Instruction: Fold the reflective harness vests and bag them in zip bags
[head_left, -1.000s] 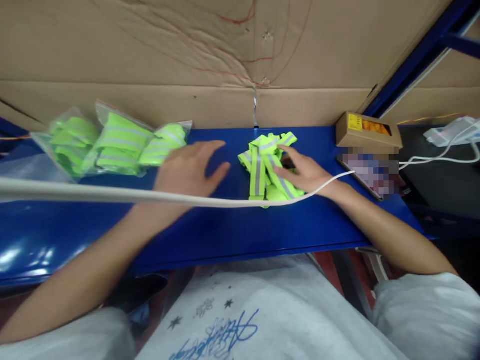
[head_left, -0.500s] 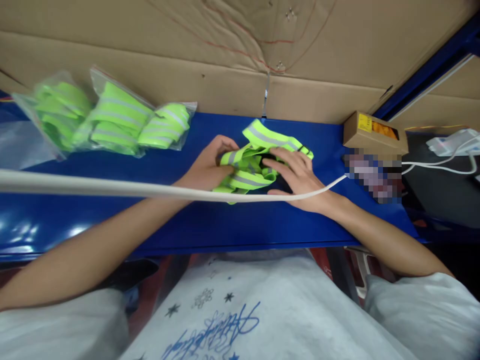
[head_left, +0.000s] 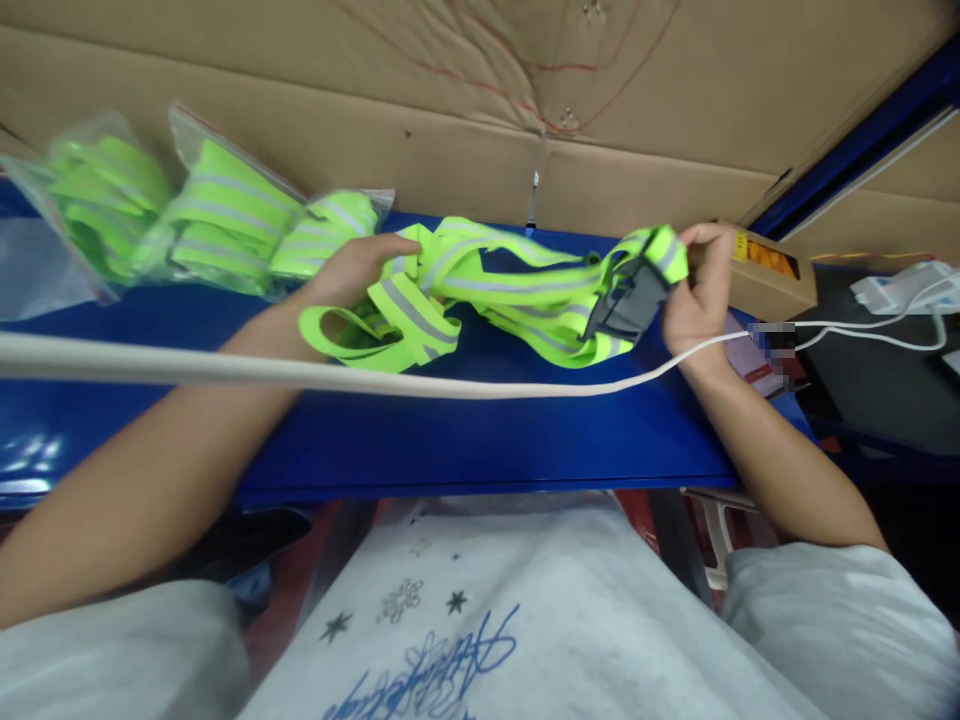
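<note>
My left hand (head_left: 352, 273) and right hand (head_left: 697, 300) each clamp one end of the strap (head_left: 517, 287), its length running left-right between them.

I am seeing the strap (head_left: 517, 290) stretching above the desk (head_left: 450, 450) near its back edge, from the left hand (head_left: 352, 270) to the right hand (head_left: 697, 300). Bags (head_left: 210, 225) are lying at the back left corner, against the cardboard (head_left: 450, 120). A box (head_left: 772, 275) is sitting at the back right corner, behind the right hand. A cable (head_left: 450, 385) is crossing before the strap.
</note>
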